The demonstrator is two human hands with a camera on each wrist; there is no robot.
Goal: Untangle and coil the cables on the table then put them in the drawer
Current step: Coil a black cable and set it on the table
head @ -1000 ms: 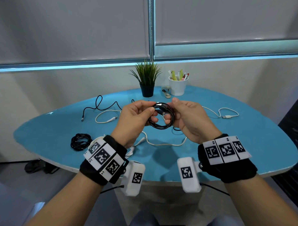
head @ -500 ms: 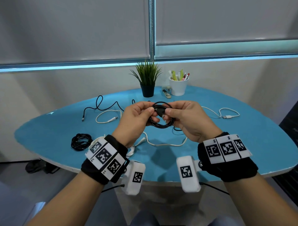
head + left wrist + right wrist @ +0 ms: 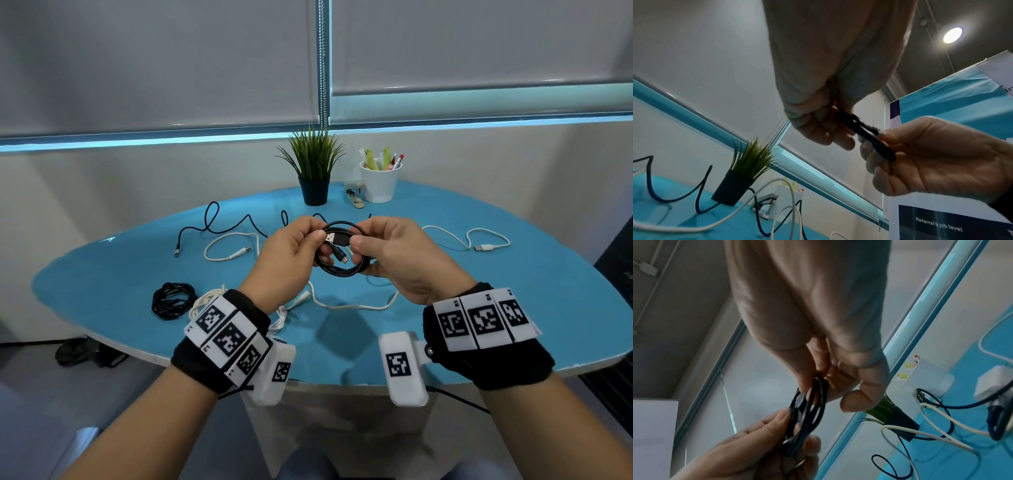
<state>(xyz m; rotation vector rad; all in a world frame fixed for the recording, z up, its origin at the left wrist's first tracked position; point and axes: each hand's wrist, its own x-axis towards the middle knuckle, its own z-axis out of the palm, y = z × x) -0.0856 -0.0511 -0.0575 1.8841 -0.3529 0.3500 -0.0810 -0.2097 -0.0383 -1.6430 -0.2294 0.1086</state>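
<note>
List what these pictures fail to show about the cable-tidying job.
- Drawer: in no view, so its place and state are unknown.
- Black coiled cable: its sides are covered by the left hand and right hand in the head view.
- Loose white cable: its near-left end runs behind the left wrist.

Both hands pinch a black coil (image 3: 813, 405): right hand (image 3: 818, 321) above, left hand (image 3: 756, 451) below; cables lie on the counter (image 3: 962, 467).
</note>
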